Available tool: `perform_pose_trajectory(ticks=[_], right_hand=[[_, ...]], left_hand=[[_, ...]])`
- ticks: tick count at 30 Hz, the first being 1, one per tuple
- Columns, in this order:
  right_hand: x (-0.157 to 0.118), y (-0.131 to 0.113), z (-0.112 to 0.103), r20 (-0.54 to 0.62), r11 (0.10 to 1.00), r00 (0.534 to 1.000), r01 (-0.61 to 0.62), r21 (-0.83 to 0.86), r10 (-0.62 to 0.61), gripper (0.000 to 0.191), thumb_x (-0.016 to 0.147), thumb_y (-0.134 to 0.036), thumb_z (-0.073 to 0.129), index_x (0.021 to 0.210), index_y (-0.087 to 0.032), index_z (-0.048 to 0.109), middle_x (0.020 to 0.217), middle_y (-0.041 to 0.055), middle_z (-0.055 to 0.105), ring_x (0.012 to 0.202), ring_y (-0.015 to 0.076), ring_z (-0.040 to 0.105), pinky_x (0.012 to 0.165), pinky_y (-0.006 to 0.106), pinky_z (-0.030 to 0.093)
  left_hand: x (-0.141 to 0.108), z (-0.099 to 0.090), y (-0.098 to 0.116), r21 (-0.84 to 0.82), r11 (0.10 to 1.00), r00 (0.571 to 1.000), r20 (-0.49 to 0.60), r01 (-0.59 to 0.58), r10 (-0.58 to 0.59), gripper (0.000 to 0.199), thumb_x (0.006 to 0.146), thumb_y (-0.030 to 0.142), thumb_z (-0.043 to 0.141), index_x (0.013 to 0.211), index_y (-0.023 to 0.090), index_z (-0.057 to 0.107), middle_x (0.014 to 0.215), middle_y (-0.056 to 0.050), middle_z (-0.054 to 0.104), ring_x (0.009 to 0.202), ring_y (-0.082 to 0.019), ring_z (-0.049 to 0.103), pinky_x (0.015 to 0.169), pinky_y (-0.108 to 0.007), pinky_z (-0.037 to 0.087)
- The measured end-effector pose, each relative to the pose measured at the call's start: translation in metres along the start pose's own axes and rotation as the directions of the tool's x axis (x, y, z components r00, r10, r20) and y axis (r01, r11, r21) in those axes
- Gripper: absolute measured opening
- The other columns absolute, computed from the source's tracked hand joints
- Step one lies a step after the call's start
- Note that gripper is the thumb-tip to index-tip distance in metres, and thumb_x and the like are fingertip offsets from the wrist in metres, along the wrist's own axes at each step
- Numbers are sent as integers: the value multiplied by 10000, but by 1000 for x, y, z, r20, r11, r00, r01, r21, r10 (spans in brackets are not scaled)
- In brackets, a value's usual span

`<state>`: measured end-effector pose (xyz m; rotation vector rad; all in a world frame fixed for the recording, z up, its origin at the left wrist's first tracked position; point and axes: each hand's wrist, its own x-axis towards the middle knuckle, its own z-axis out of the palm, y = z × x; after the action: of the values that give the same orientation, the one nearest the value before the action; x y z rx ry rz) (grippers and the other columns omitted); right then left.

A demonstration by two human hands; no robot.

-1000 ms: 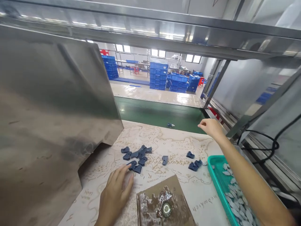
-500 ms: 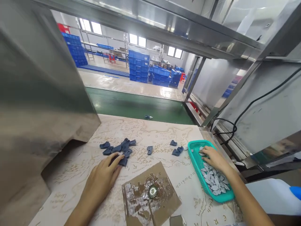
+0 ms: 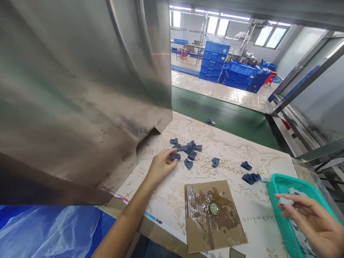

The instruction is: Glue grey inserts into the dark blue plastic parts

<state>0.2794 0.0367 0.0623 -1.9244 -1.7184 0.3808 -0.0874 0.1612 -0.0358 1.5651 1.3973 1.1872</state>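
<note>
Left hand [image 3: 161, 166], half-curled, fingers touching dark blue plastic piece [image 3: 175, 156] on desk [image 3: 258, 218]; right hand [image 3: 311, 222], at 4 o'clock, apparently pinching pale grey flake [image 3: 285, 200] above teal plastic basket [image 3: 279, 182].

Navy-blue parts [image 3: 188, 163]; teal mesh basket [image 3: 285, 181]; cream tabletop [image 3: 236, 161] patterned with tan map lines.
</note>
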Motion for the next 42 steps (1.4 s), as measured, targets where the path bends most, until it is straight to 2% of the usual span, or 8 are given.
perform_pose_trajectory(ticks=[4, 9, 14, 17, 20, 25, 31, 42], right_hand=[[-19, -49, 47, 291, 915, 956, -156, 372, 44, 298, 760, -486, 652, 950, -261, 702, 881, 89, 727, 650, 211, 690, 602, 310, 607], [-17, -72, 94, 229, 802, 969, -213, 558, 98, 287, 674, -454, 729, 789, -192, 739, 783, 78, 713, 522, 123, 617, 429, 183, 520], [-11, -65, 110, 285, 729, 949, -290, 621, 135, 282, 636, -424, 765, 788, -187, 746, 800, 66, 712, 505, 98, 608, 490, 188, 544], [-13, -59, 115, 321, 695, 940, -310, 649, 119, 318, 671, -432, 749, 874, -187, 735, 778, 68, 723, 603, 126, 657, 578, 197, 570], [-17, -55, 119, 297, 702, 954, -245, 669, 50, 288, 727, -412, 716, 906, -186, 717, 745, 58, 715, 626, 125, 666, 596, 187, 571], [-21, -54, 121, 178, 820, 976, 2, 573, -126, 164, 804, -317, 648, 885, -186, 703, 857, 75, 688, 621, 117, 654, 556, 184, 556], [-19, -59, 119, 115, 880, 934, 271, 390, -338, 104, 835, -201, 589, 872, -205, 686, 849, 65, 694, 749, 151, 666, 626, 212, 559], [-17, -55, 110, 245, 730, 969, -176, 660, 12, 239, 775, -377, 689, 962, -229, 710, 841, 46, 725, 602, 108, 653, 578, 186, 573]], left_hand=[[-14, -5, 25, -443, 877, 979, 9, 186, -204, 414, 655, 424, 696, 951, 138, 666, 939, -95, 699, 763, -187, 673, 592, -256, 557], [-65, 13, 55, -790, 473, 890, 188, 389, -416, 451, 568, 545, 770, 793, 162, 696, 693, -21, 633, 480, -70, 515, 296, -103, 333], [-116, 26, 58, -832, 225, 836, 410, 507, -365, 510, 610, 602, 726, 919, 195, 726, 653, -18, 593, 404, -15, 359, 310, -93, 327], [-134, 31, 56, -823, 251, 843, 420, 510, -335, 477, 571, 484, 808, 956, 214, 725, 689, -28, 608, 450, -37, 426, 326, -96, 355], [-142, 40, 50, -813, 375, 870, 295, 446, -395, 333, 613, 429, 794, 844, 197, 733, 732, -42, 636, 478, -64, 492, 331, -117, 393], [-142, 54, 36, -704, 629, 910, 59, 329, -410, 308, 671, 400, 756, 891, 189, 713, 725, -45, 684, 528, -117, 606, 468, -216, 538], [-142, 55, 33, -673, 704, 940, -37, 227, -338, 255, 700, 368, 738, 872, 184, 703, 673, -36, 690, 560, -143, 651, 467, -207, 546], [-147, 54, 41, -642, 703, 927, 34, 306, -373, 297, 706, 319, 742, 985, 223, 702, 847, -49, 698, 706, -150, 670, 585, -206, 557]])
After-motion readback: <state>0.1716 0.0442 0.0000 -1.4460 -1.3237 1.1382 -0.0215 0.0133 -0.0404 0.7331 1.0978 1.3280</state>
